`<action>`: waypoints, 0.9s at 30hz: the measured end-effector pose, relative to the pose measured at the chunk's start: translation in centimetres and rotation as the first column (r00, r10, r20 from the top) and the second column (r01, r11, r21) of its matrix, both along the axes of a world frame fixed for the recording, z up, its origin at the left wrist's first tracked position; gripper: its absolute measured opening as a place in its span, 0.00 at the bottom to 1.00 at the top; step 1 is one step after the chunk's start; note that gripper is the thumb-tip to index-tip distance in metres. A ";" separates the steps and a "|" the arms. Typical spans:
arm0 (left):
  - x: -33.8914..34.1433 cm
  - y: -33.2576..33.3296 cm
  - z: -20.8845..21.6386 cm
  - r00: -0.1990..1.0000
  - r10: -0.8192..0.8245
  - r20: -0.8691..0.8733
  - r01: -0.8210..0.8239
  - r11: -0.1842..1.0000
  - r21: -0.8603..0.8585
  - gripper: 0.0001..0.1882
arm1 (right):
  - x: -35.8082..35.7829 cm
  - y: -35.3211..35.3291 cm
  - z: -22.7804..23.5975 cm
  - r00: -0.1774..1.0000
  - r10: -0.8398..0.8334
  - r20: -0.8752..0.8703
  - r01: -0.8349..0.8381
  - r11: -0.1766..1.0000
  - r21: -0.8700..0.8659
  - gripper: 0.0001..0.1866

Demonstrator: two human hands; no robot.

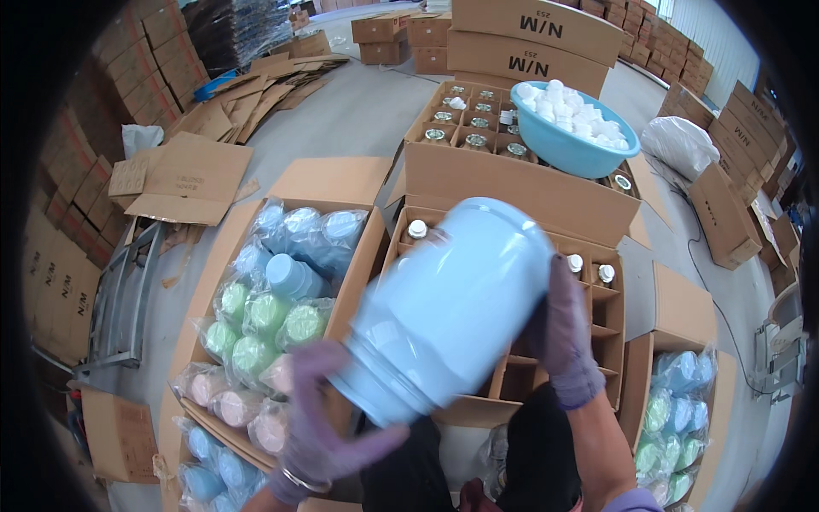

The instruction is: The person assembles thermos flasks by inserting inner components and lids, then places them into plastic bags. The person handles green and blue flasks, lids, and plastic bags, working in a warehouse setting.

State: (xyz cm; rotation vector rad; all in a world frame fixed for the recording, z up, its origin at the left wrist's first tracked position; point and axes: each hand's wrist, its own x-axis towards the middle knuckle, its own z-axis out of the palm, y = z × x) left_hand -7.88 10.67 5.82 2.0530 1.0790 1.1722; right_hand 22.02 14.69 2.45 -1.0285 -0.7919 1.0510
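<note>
Blue, a container [456,303] tilts mid-frame. Lower left, the left hand [317,439] spreads its fingers near the neck; the right hand [566,337] touches its base, finger state hidden.

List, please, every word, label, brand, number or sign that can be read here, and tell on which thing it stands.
I do not copy printed words, but here is where print stands:
Two stacked brown cartons, top: large dark print, upside down.
Cartons at left edge: large dark print, sideways.
Cartons at upper right: dark print, tilted.
Opened cardboard, left: small print, too blurred to read surely.
Light blue container, centre: no print visible.
</note>
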 end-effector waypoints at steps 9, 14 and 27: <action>7.3 -11.2 -5.3 0.784 -0.121 0.608 0.574 0.516 -0.636 0.26 | -1.1 -24.6 1.1 0.524 0.249 0.815 -0.450 0.893 0.016 0.29; 3.6 -14.5 -6.9 0.753 -0.178 0.634 0.599 0.586 -0.546 0.26 | 6.9 -27.2 -2.8 0.586 0.198 0.786 -0.252 0.966 -0.056 0.32; 4.1 -13.7 -4.5 0.863 -0.341 0.372 0.481 0.777 -0.405 0.46 | 4.1 -25.8 -0.9 0.735 0.349 0.581 -0.397 0.917 -0.048 0.39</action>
